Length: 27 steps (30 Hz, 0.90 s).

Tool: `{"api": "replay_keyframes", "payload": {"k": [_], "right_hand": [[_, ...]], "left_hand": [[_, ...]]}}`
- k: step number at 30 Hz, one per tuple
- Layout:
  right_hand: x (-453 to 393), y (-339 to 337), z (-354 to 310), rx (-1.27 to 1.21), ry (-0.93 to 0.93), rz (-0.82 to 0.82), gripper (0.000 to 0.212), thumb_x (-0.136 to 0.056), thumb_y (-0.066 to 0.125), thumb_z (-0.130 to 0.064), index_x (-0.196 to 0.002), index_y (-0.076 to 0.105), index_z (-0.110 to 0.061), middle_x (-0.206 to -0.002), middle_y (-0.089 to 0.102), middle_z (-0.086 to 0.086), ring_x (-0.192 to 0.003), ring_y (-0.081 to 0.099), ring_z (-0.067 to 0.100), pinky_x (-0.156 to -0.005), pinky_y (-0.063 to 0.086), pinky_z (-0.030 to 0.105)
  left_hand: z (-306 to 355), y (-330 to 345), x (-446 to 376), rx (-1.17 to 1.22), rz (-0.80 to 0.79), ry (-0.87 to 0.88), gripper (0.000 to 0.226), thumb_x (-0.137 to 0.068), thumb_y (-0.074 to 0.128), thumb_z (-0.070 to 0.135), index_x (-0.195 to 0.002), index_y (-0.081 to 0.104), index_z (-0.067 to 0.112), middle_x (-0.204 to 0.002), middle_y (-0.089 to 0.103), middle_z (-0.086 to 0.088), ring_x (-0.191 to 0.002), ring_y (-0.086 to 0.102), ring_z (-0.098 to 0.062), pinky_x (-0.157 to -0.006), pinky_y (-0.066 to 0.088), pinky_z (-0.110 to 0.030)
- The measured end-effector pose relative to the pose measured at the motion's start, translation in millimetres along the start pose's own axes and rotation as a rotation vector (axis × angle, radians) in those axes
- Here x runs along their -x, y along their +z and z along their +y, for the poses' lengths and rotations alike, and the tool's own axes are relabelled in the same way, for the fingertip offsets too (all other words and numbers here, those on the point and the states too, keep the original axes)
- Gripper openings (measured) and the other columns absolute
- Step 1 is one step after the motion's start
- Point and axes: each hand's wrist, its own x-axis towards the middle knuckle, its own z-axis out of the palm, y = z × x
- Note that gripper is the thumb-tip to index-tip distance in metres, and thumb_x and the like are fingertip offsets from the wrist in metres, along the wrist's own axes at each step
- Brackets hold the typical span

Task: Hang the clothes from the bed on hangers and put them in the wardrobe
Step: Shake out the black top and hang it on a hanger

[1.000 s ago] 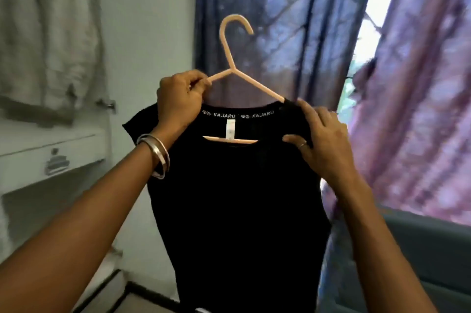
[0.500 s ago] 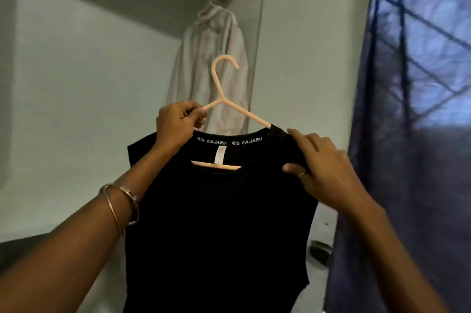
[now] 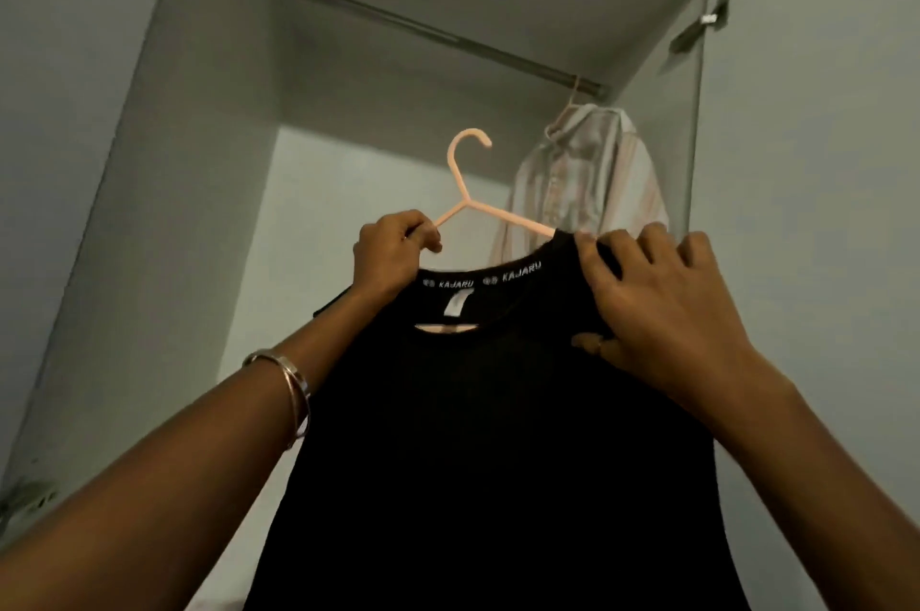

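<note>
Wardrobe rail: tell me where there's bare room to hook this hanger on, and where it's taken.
The rail is bare from its left end, by the wardrobe's left wall, to just short of its right end. That end is crowded: a pale shirt hangs there beside the right wall. The pink hanger with the black top is not yet hooked on.
</note>
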Motion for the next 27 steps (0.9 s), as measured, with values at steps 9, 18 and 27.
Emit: {"api": "replay_keyframes", "payload": {"k": [9, 18, 27], "right_hand": [[-108.3, 69.7, 12.4, -0.067, -0.035, 0.148, 0.092, -0.051, 0.085, -0.047, -0.125, 0.058, 0.002, -0.118, 0.062, 0.018, -0.091, 0.06, 0.038, -0.06, 0.049, 0.046], [-254.0, 114.2, 25.9, 0.206, 0.083, 0.101, 0.076, -0.084, 0.051, -0.049, -0.145, 0.028, -0.009, -0.141, 0.041, 0.01, -0.126, 0.038, 0.033, -0.089, 0.038, 0.042], [-426.4, 165.7, -0.5, 0.3, 0.231, 0.055, 0.043, -0.086, 0.052, -0.039, -0.123, 0.053, -0.017, -0.127, 0.05, 0.01, -0.116, 0.042, 0.034, -0.09, 0.033, 0.046]], "left_hand": [[-24.0, 23.5, -105.1, 0.053, 0.073, 0.122, 0.02, -0.095, 0.052, 0.022, -0.086, 0.071, 0.023, -0.087, 0.072, 0.007, -0.095, 0.065, -0.012, -0.089, 0.048, -0.03], [-72.3, 33.6, -184.0, -0.273, -0.025, 0.309, 0.052, -0.091, 0.058, 0.039, -0.138, 0.043, 0.024, -0.137, 0.052, -0.002, -0.125, 0.047, -0.018, -0.099, 0.038, -0.03], [-147.5, 9.5, -292.2, -0.363, 0.073, 0.379, 0.035, -0.089, 0.057, 0.044, -0.116, 0.062, 0.022, -0.117, 0.063, 0.005, -0.107, 0.057, -0.01, -0.085, 0.044, -0.023]]}}
